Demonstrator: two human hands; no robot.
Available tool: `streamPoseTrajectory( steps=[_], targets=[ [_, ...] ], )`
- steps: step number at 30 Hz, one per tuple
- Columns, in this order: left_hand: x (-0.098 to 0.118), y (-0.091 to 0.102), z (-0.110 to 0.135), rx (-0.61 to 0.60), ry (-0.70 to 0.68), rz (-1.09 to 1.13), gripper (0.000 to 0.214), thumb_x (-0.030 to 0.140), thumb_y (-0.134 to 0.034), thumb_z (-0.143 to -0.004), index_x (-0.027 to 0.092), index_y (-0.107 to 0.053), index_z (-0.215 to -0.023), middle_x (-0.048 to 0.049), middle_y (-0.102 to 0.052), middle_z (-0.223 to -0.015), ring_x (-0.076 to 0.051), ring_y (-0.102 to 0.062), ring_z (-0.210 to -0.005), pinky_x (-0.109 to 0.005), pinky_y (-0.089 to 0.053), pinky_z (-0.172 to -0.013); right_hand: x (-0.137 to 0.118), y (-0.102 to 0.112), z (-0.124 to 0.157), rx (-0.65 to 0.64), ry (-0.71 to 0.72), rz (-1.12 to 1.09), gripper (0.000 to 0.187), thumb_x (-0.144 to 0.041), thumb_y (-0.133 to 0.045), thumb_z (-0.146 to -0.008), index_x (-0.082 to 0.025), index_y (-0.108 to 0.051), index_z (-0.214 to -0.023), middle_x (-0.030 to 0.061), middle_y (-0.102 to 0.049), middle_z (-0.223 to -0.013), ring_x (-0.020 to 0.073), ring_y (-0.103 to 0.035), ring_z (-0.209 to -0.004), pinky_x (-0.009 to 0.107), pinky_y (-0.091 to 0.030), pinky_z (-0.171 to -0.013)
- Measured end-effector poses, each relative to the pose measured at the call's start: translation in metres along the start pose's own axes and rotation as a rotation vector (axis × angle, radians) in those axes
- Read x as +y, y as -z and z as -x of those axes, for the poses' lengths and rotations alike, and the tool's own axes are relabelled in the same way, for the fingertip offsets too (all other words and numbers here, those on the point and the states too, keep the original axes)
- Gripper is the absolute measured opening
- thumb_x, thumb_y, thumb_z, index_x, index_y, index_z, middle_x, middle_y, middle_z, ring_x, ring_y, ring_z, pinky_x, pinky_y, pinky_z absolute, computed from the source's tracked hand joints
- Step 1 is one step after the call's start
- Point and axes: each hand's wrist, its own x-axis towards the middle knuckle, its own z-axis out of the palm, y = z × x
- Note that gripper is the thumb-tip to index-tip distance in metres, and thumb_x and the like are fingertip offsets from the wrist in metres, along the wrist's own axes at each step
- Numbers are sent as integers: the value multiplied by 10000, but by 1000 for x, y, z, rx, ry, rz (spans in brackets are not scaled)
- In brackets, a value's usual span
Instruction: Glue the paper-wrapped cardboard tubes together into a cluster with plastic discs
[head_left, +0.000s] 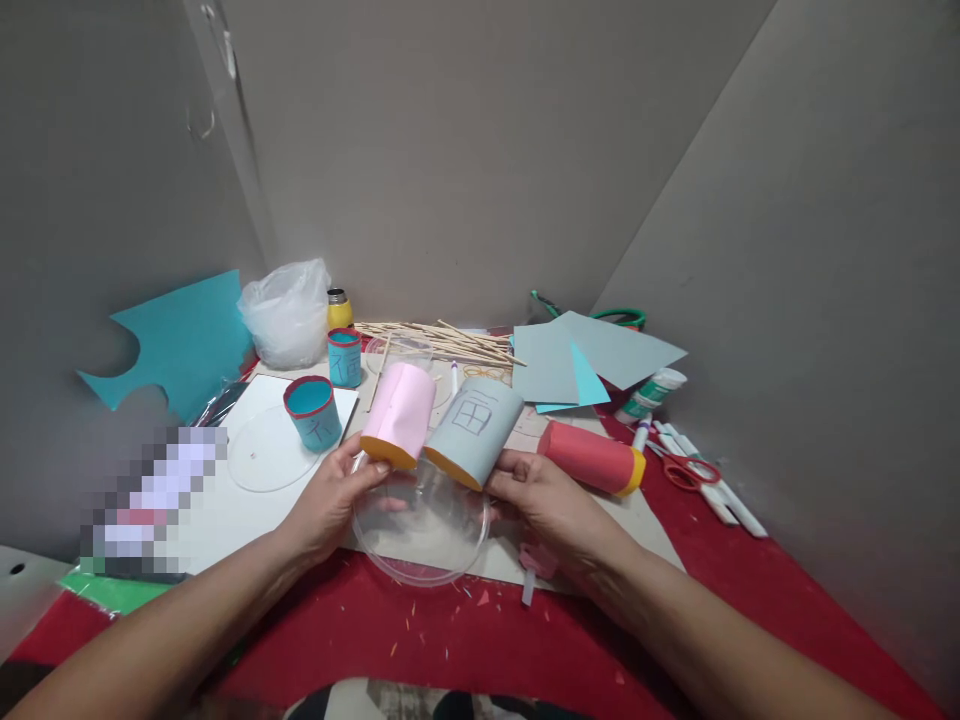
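We record a pink paper cylinder (pixel 400 408), its surface creased, and a grey paper cylinder (pixel 477 425) bearing dark handwritten strokes. We see both held up side by side, tilted, orange at their near ends.

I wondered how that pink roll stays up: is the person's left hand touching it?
Touching. The head view shows the left hand gripping the pink roll, its thumb against the roll's orange end.

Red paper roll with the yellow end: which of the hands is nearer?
Right. The right hand, at the grey tube, is close to the red paper roll, by its plain end; the left hand, at the pink tube, is farther off to the left.
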Motion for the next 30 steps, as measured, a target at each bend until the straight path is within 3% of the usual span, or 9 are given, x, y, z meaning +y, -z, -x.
streamPoseTrajectory(
  steps=[5, 8, 12, 15, 19, 21, 25, 30],
  targets=[
    [-1, -1, -2, 35, 15, 12, 371, 302, -833, -775, 176, -681, -1089, -71, -725, -1096, -218, -733, -898, -280, -623, -658, -1, -2, 1, -11, 33, 64, 263, -324, -801, -631, -153, -783, -830, 50, -740, -761, 141, -628, -633, 235, -559, -544],
    [-2, -1, -3, 57, 23, 13, 377, 295, -847, -747, 158, -692, -1062, -74, -727, -1072, -221, -729, -887, -288, -629, -644, -7, 1, 8, -1, 69, 132, 286, -337, -760, -715, -162, -792, -939, 50, -759, -819, 147, -643, -644, 265, -572, -602],
    [-4, -1, -4, 99, 37, 44, 382, 275, -850, -724, 151, -695, -1050, -72, -732, -1047, -222, -733, -862, -278, -622, -611, -23, 18, 26, 239, 312, 501, 463, -413, -688, -837, -185, -722, -1239, 104, -785, -1081, 251, -736, -903, 374, -608, -775],
    [-4, -2, -4, 120, 41, 46, 382, 272, -862, -701, 149, -697, -1023, -66, -733, -1026, -227, -737, -848, -281, -623, -603, -35, 27, 43, 360, 540, 774, 417, -429, -618, -916, -203, -710, -1254, 119, -770, -1170, 281, -753, -935, 412, -626, -757],
    [-4, -2, -4, 133, 55, 19, 395, 287, -876, -684, 139, -696, -1002, -77, -737, -1028, -233, -738, -853, -280, -623, -602, -43, 14, 52, 237, 996, 1062, 329, -271, -568, -977, -173, -664, -1276, 142, -743, -1219, 278, -712, -1081, 446, -598, -917],
    [-4, -2, -3, 126, 65, -1, 410, 296, -878, -683, 131, -696, -1011, -93, -742, -1044, -238, -738, -861, -275, -621, -596, -43, 0, 46, 156, 1149, 1201, 317, -228, -557, -977, -122, -655, -1259, 182, -722, -1226, 314, -663, -1163, 499, -556, -988],
    [-5, -2, -2, 93, 66, -16, 399, 299, -864, -704, 138, -702, -1031, -99, -751, -1066, -233, -738, -862, -272, -624, -604, -36, -22, 25, 59, 1165, 1412, 303, -223, -564, -960, -84, -675, -1205, 232, -672, -1288, 410, -589, -1241, 645, -471, -1026],
    [-5, -1, 0, 51, 81, 6, 342, 285, -814, -764, 156, -706, -1061, -86, -761, -1022, -198, -740, -789, -245, -613, -582, -25, -21, 11, 28, 1113, 1451, 247, -179, -523, -975, -142, -710, -1132, 201, -675, -1286, 413, -578, -1241, 692, -423, -1017]
  ],
)
